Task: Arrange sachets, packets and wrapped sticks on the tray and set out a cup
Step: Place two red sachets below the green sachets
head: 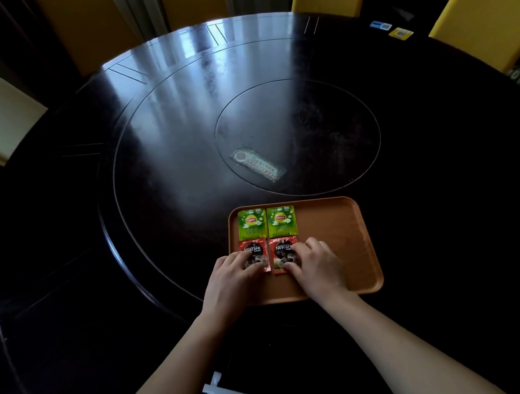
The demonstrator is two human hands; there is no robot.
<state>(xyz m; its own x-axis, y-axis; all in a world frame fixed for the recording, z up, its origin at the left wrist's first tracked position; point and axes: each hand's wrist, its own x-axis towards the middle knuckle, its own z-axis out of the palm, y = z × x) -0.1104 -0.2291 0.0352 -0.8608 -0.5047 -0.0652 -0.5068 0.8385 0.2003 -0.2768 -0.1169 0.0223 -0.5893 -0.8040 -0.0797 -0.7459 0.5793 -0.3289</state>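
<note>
- Left hand (235,266) lies flat, fingers pressing the left Nescafé sachet (255,253); right hand (314,259) likewise presses the right Nescafé sachet (284,251).
- On the tray (344,236): two Nescafé sachets, two Lipton sachets (251,224) behind.
- Two white wrapped sticks (219,393) lie crossed on the desk (130,239).

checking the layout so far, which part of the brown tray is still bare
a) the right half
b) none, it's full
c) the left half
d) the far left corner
a: on the brown wooden tray, the two green Lipton tea sachets and two red Nescafe coffee sachets fill the left side in a two-by-two block, with the left hand and right hand resting on the red ones, while the right half shows only bare wood.
</note>
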